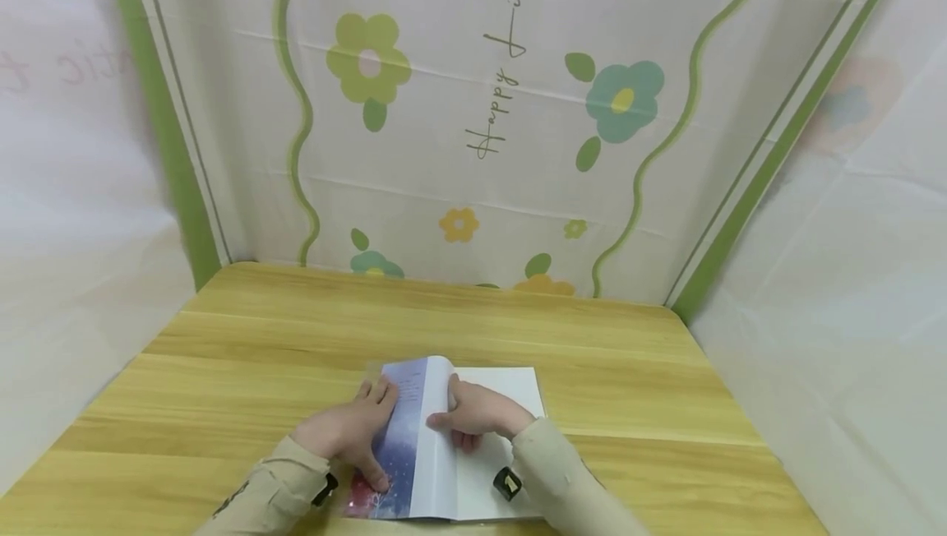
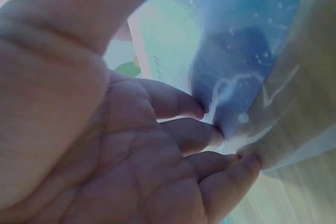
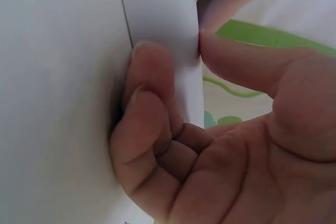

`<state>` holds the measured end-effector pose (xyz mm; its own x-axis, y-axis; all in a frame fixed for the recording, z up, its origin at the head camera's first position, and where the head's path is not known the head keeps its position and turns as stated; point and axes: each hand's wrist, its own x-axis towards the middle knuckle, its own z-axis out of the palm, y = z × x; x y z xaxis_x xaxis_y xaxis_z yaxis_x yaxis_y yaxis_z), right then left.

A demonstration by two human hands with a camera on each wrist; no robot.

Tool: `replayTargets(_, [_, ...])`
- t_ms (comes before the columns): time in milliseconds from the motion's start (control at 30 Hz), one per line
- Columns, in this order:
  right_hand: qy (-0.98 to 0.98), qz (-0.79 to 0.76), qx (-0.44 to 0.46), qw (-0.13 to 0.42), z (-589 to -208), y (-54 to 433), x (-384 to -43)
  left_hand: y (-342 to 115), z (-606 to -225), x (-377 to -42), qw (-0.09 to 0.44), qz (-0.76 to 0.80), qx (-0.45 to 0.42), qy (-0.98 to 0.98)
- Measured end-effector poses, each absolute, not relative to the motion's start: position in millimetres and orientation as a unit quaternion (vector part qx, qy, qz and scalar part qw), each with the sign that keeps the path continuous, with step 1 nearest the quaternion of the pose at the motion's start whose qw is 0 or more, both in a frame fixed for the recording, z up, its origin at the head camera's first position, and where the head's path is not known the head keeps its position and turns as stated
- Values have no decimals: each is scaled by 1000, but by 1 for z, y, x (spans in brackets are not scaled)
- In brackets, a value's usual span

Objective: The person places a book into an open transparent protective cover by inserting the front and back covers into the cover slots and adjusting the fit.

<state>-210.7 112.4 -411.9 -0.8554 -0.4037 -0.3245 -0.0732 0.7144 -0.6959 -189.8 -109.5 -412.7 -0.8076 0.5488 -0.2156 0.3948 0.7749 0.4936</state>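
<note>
A booklet lies open near the table's front edge, its left page printed in blue and purple with white specks. Clear plastic film edges that side in the left wrist view. My left hand rests spread over the left page, fingertips pressing on it. Between the two sides a white leaf stands curved up from the spine. My right hand pinches this leaf, thumb on its left face and curled fingers behind it. Beneath that hand is a blank white right page.
The wood-grain table extends behind and to both sides of the booklet. A white flowered curtain hangs along the back, with pale cloth sides. A small black device sits at the right wrist.
</note>
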Motion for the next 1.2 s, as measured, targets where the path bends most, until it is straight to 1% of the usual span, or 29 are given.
replayTargets(300, [900, -351, -145, 216, -415, 111, -212, -112, -413, -193, 179, 234, 254, 921])
replayTargets(767, [918, -323, -129, 192, -418, 102, -208, -111, -414, -192, 171, 228, 252, 925])
replayTargets(1000, [916, -324, -125, 200, -415, 105, -208, -111, -410, -192, 181, 226, 249, 924])
replayTargets(1200, [899, -347, -130, 232, -411, 107, -207, -113, -410, -193, 187, 234, 265, 917])
